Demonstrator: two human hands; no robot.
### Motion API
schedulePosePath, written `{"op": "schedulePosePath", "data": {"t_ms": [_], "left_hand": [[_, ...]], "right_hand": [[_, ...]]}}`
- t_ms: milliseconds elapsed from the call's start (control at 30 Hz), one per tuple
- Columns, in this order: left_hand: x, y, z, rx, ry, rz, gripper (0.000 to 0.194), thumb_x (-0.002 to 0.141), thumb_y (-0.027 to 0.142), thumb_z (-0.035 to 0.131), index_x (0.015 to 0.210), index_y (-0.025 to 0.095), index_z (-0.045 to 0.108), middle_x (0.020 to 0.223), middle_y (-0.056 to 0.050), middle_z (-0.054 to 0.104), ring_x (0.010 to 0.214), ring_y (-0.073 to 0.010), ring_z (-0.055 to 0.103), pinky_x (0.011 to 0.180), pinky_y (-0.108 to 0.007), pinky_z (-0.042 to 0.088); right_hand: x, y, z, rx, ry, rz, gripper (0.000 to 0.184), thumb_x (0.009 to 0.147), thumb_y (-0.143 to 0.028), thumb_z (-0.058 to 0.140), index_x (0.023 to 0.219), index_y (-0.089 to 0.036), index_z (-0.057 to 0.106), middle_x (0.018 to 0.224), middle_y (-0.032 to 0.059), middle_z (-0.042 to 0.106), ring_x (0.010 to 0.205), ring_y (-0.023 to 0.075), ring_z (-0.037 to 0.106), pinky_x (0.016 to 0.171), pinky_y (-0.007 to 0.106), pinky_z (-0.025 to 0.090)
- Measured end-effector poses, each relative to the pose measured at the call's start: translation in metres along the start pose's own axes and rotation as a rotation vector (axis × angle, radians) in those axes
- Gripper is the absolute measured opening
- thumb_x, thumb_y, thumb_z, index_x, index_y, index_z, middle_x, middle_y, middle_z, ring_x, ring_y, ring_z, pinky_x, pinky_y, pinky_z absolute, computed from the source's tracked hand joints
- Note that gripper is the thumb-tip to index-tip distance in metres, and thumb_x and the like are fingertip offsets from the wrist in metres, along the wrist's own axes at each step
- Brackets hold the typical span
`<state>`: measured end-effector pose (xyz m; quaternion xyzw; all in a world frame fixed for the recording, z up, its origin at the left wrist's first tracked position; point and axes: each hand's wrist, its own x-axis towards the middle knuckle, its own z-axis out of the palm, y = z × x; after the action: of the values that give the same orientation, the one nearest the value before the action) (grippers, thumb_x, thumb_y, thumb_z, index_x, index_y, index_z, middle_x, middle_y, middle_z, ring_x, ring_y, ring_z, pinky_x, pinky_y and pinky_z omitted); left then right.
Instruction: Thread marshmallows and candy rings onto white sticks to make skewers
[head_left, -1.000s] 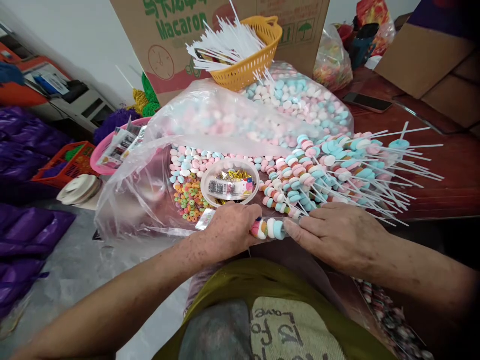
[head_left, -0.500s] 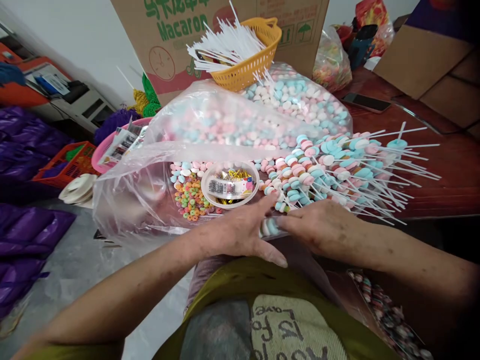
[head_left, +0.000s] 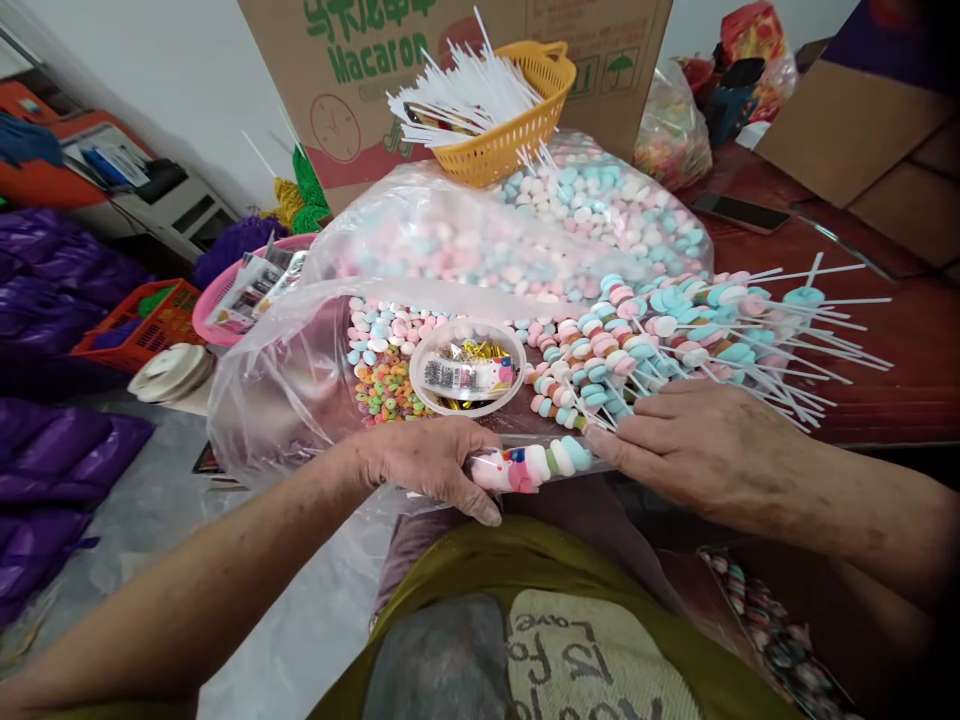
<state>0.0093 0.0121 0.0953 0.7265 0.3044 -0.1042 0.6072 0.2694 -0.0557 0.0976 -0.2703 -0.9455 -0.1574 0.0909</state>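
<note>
In front of my body lies a marshmallow skewer (head_left: 556, 460) inside a clear printed wrapper, with white, pink, green and blue pieces in a row. My left hand (head_left: 424, 460) grips the wrapper's left end, its thumb on the near side. At the other end, my right hand (head_left: 694, 450) is closed with thumb and fingertips on the wrapper's edge. Just beyond it rests a pile of marshmallow skewers (head_left: 660, 330), their white sticks pointing right. A round clear tub (head_left: 517, 385) holding printed wrappers and gold ties stands beyond my left hand.
Loose ring-shaped sweets (head_left: 390, 385) lie left of the tub. Behind is a big plastic bag of marshmallows (head_left: 615, 215), with a yellow basket (head_left: 487, 160) of white sticks above it. A cardboard box (head_left: 352, 130) stands at the back; a phone (head_left: 741, 212) lies at the right.
My left hand has moved left, away from my right hand, exposing more of the wrapped skewer between them. My right hand has shifted slightly right, and the view has moved a little.
</note>
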Motion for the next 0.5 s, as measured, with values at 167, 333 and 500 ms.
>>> {"op": "schedulePosePath", "data": {"t_ms": [167,333,500], "left_hand": [[-0.004,0.012,0.007,0.351,0.207,-0.012,0.026,0.074,0.038,0.061,0.091,0.018,0.059,0.077,0.002,0.060,0.068,-0.0113,0.052,0.058,-0.020,0.037],[0.003,0.015,0.024,0.865,0.453,-0.051,0.017,0.081,0.031,0.048,0.088,0.020,0.058,0.076,-0.002,0.062,0.069,-0.0165,0.056,0.057,-0.025,0.035],[0.014,0.015,0.027,0.827,0.469,-0.059,0.022,0.081,0.039,0.048,0.086,0.020,0.058,0.075,-0.002,0.062,0.068,-0.0174,0.057,0.055,-0.025,0.033]], "right_hand": [[-0.004,-0.004,0.000,-0.015,0.022,0.017,0.022,0.082,-0.006,0.041,0.092,-0.014,0.059,0.064,0.0017,0.060,0.056,0.0142,0.048,0.057,0.030,0.024],[0.002,-0.010,0.004,0.141,-0.154,0.235,0.019,0.080,-0.011,0.042,0.078,-0.019,0.058,0.055,-0.0017,0.056,0.047,0.0118,0.042,0.050,0.029,0.015],[0.022,-0.015,0.001,0.251,-0.280,0.284,0.015,0.078,-0.011,0.044,0.074,-0.019,0.057,0.057,-0.0011,0.055,0.047,0.0116,0.040,0.048,0.028,0.013]]}}
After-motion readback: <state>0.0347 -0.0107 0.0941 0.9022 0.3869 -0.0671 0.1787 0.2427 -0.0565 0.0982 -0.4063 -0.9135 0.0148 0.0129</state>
